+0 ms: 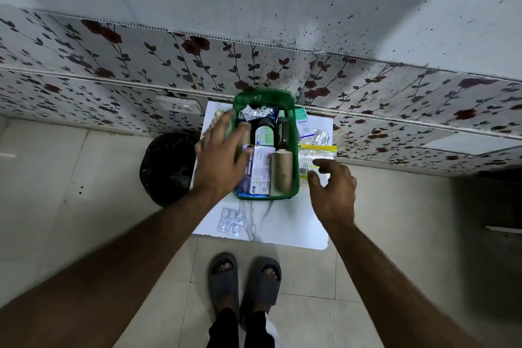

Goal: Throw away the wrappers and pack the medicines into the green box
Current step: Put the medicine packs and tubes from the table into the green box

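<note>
The clear packet (315, 162) with the yellow strip lies on the desk (285, 220) just right of the green box (295, 150), directly beyond the right hand (333, 189), whose grip is spread and empty. Its long axis seems to run away from the person, along the box wall. The left hand (219, 158), also spread, hovers over the box's left edge, farther from the packet.

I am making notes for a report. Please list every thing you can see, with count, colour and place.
box: one, green, on table, holds medicines
bottle: one, dark, inside box
pill strip: one, silver, table, in front of box
carton: one, white-green, right of box
packet: one, clear with yellow edge, right of box
bin: one, black, floor left of table
table: one, white
slippers: two, grey, floor
left hand: over box, open
right hand: over packet, open
</note>
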